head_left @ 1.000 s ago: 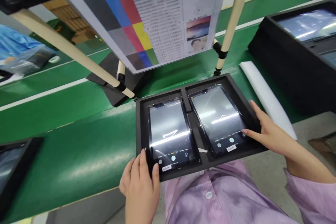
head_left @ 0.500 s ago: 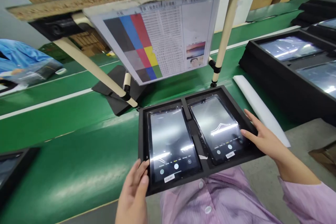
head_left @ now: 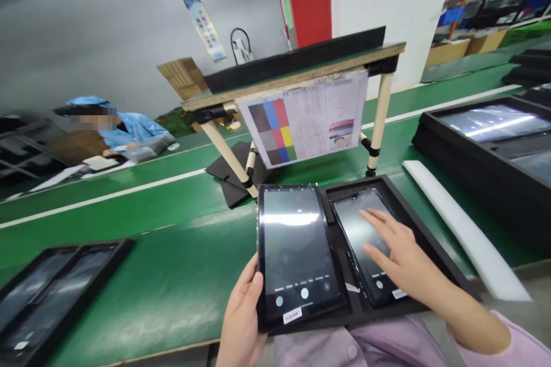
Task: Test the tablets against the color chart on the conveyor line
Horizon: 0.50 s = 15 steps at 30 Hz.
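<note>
A: Status?

B: Left hand [head_left: 241, 321] is clamped on the left tablet [head_left: 297, 249], thumb on its left edge near the near-left corner of the black tray [head_left: 434, 241]. The tablet looks tilted up out of its slot, camera app on screen. The right hand [head_left: 398, 255] lies flat, fingers spread, on the right tablet [head_left: 359, 229], which sits in the right compartment.

A: How far along?

B: I'd say midway: one unit lifted, the other not yet out. The colour chart [head_left: 303, 123] hangs beyond the tray's far edge.

A: Vs 1 s ago?

B: Then both tablets lay flat and both hands were at the tray's outer edges. Since then the right hand has moved onto the screen, and the view has tipped up.
</note>
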Motion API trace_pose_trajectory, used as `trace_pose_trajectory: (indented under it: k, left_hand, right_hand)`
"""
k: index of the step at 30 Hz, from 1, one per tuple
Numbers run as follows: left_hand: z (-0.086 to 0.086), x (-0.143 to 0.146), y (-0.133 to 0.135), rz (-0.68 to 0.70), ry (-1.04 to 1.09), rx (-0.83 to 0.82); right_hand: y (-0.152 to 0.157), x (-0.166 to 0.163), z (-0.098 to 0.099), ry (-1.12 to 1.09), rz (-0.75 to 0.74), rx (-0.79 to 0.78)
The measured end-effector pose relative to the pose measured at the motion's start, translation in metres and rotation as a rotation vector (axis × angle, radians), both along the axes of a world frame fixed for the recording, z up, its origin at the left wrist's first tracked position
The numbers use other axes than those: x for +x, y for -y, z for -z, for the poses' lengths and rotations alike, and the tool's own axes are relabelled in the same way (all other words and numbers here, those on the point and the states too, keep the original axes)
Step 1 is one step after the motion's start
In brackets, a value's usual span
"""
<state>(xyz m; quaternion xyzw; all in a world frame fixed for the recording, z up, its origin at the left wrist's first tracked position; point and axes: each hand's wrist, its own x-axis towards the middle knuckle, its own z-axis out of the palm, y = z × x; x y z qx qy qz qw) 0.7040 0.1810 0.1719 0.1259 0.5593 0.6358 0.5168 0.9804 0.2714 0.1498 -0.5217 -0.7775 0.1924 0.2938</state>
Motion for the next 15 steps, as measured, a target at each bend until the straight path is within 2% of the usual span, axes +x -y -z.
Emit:
trace_pose_trajectory:
  k: [3, 6, 8, 10, 13, 15]
  left_hand:
    - [-0.009, -0.001, 0.004, -0.02, 0.074, 0.152]
    - [-0.016, 0.002, -0.001, 0.031, 0.124, 0.347]
    - [-0.019, 0.006, -0.008, 0.091, 0.126, 0.458]
    - [-0.019, 0.011, -0.016, 0.094, 0.101, 0.534]
    - [-0.01, 0.021, -0.026, -0.055, -0.046, 0.606]
    - [0.003, 0.027, -0.029, -0.175, -0.26, 0.675]
  right_hand:
    - [0.008, -0.028, -0.012, -0.2, -0.185, 0.033]
    - [0.012, -0.05, -0.023, -0.589, -0.339, 0.011]
    - [0.009, -0.061, -0.029, -0.896, -0.363, -0.092]
    - [0.005, -0.07, -0.032, -1.136, -0.36, -0.263]
    - [-0.004, -0.076, -0.03, -1.29, -0.347, -0.47]
    - [-0.01, -0.076, -0.024, -1.313, -0.326, -0.544]
